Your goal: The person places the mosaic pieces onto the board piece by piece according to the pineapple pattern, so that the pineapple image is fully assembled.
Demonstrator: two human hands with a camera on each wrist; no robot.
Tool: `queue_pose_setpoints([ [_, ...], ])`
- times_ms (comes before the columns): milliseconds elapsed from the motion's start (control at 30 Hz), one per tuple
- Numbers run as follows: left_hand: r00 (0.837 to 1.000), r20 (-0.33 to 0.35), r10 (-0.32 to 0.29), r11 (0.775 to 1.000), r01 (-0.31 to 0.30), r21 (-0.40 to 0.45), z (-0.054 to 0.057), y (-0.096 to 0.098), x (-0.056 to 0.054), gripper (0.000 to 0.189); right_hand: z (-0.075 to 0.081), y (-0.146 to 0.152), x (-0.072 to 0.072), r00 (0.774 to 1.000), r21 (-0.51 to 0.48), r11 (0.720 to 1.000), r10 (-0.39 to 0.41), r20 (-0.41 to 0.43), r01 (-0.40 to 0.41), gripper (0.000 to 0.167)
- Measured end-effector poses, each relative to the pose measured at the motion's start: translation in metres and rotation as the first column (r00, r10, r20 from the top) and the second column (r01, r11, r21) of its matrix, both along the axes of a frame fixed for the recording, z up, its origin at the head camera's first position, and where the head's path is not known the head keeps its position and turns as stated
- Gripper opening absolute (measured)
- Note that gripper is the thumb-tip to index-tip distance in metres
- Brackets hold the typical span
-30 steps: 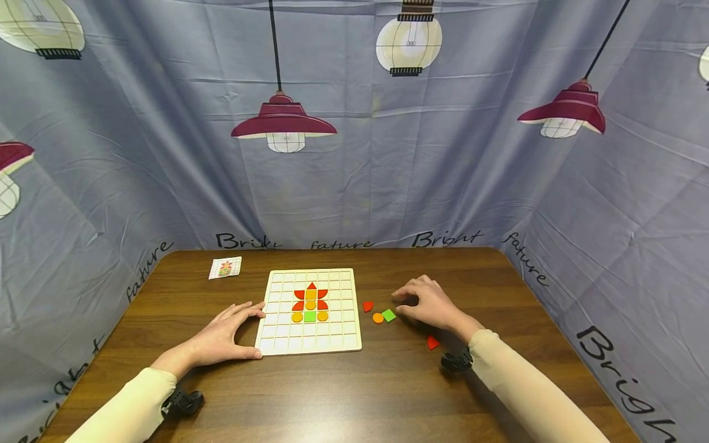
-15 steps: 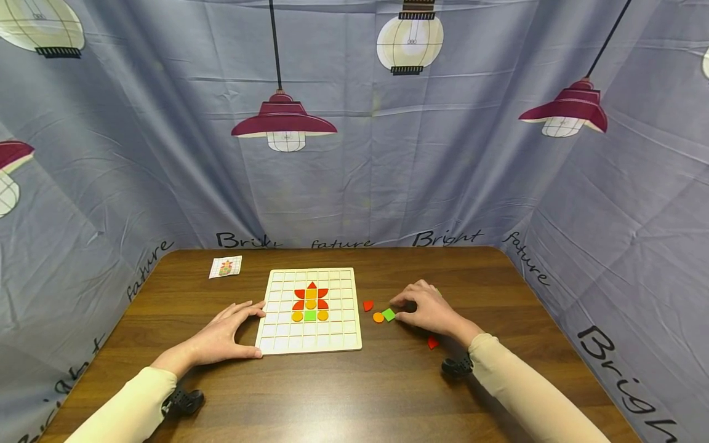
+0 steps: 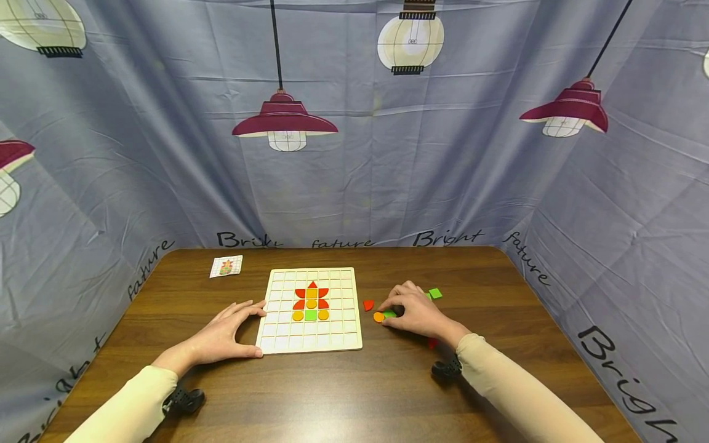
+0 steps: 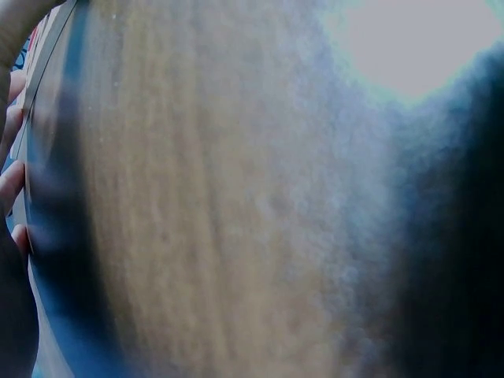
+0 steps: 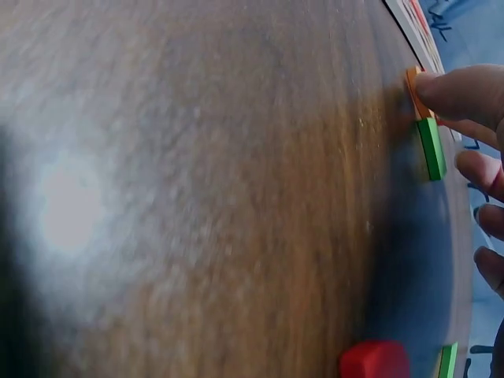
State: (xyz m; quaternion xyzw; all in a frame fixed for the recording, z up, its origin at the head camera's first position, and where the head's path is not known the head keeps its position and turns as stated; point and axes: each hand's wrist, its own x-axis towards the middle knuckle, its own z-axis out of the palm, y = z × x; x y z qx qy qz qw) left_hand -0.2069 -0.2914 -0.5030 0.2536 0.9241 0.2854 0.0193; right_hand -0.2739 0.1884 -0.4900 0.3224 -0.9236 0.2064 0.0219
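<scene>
And here is the white grid board (image 3: 282, 335), flat on the brown table (image 3: 310, 400), with the left hand (image 3: 221, 338) at its left side: fingers and thumb spread wide, tips touching the board's edge, thumb down by the near corner.

Over to the right of the board, the right hand (image 3: 415, 312) comes in narrow, thumb on the loose orange disc (image 3: 379, 317) and forefinger close at its far side. It looks like a pinch, though the thumb hides much of the forefinger's contact in the right wrist view. So that disc lies on the table, just off the board's right edge!

Pressed up to it, on the side away from the board, is a loose green square (image 3: 390, 314); a red piece (image 3: 368, 305) sits nearest the board. Farther right of the board, two more green pieces (image 3: 436, 293) lie past the knuckles, one partly covered, and another red piece (image 3: 432, 343) peeks out under the wrist.

On the board itself, a patterned figure: red triangle (image 3: 312, 285) on top, red petals (image 3: 323, 293) flanking an orange column, a green square (image 3: 311, 315) between two orange discs at the foot. Beyond the board's far left corner lies a small printed card (image 3: 226, 266).
</scene>
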Motion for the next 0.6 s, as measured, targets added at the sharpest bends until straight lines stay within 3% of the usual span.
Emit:
queue_pose_setpoints([
  [267,1.000,-0.003,0.003,1.000,-0.003,0.002,-0.0004,0.0004,-0.0001,0.077,-0.0004,-0.0069,0.0000,0.999,-0.009,1.000,0.018,-0.027,-0.018,0.016],
  [600,1.000,-0.006,0.003,1.000,-0.003,0.003,0.0006,0.0011,0.0008,0.077,-0.0049,-0.0073,-0.0027,1.000,-0.040,0.999,0.004,-0.005,-0.004,0.017],
])
